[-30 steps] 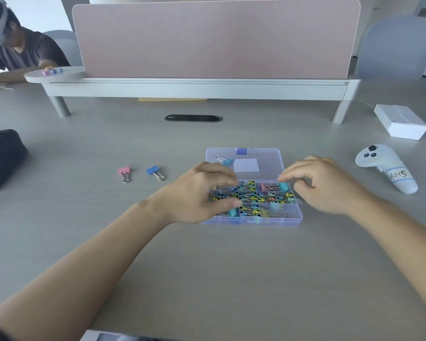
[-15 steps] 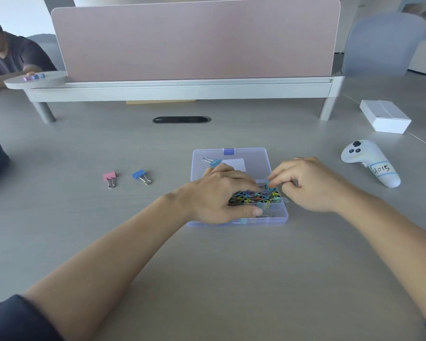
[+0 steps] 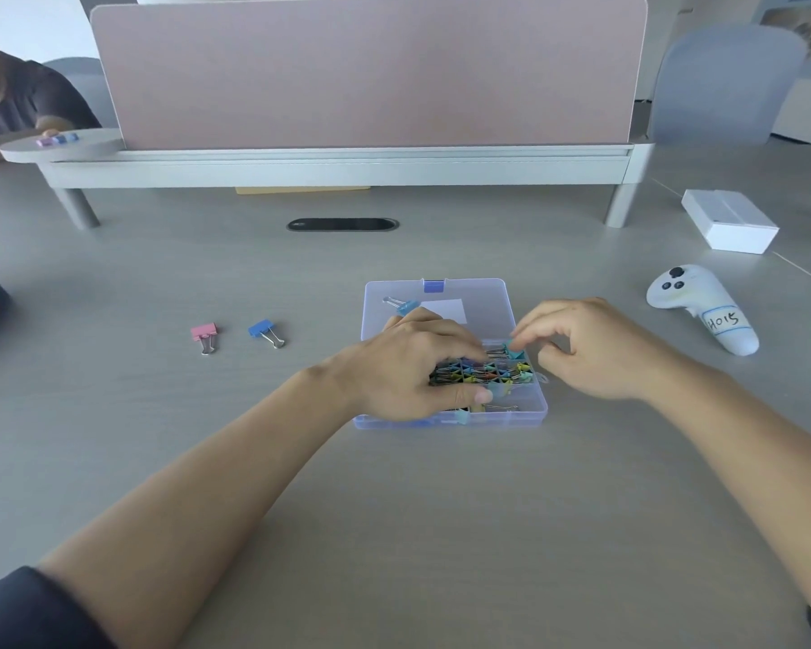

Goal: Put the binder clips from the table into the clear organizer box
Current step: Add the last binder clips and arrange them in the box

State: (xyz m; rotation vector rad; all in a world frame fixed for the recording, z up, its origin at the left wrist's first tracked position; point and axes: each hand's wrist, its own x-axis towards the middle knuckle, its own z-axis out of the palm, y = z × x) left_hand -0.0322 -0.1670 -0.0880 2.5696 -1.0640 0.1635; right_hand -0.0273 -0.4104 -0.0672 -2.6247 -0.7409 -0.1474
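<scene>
The right grip pinches a teal binder clip at the far right of the clear organizer box. The left grip lies curled over the packed clips; whether it holds one cannot be told. The box sits on a grey tabletop before a pink divider panel. A pink binder clip and a blue binder clip lie well to its left, and a white controller and a white carton to its right.
</scene>
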